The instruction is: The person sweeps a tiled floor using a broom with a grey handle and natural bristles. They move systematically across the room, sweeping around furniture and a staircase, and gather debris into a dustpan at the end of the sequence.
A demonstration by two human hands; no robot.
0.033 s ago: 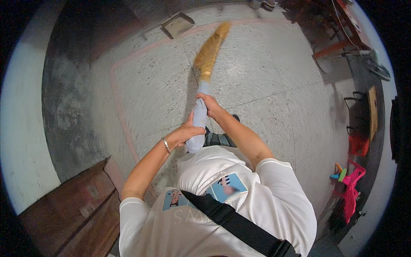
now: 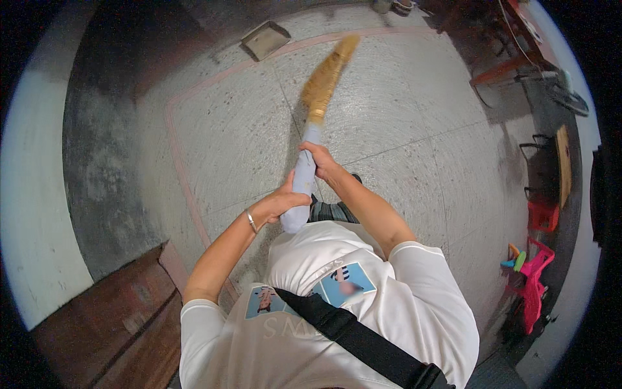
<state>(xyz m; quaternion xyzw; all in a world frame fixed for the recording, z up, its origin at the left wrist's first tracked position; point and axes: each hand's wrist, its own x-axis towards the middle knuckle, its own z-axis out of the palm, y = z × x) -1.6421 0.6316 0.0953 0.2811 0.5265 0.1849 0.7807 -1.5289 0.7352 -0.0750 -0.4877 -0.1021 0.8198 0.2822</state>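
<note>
A broom (image 2: pixel 321 84) with tan bristles and a thick handle wrapped in pale grey-blue slants away from my body toward the far side of the floor. My left hand (image 2: pixel 283 200), with a silver bracelet at its wrist, is closed around the lower part of the handle near its rounded end. Higher up, below the bristles, my right hand (image 2: pixel 317 159) grips the same handle. The bristles look slightly blurred, and whether their tip touches the floor I cannot tell.
A dustpan (image 2: pixel 265 41) lies at the far left on the speckled floor (image 2: pixel 389 97). Brown wooden furniture (image 2: pixel 110 318) stands near left. Along the right are a wooden table (image 2: pixel 502 71), a red stool (image 2: pixel 543 214) and a pink plastic chair (image 2: pixel 534 285).
The broom's bristle end has swung slightly to the right. Both hands keep their grip on the handle, my right hand shifting a little rightward.
</note>
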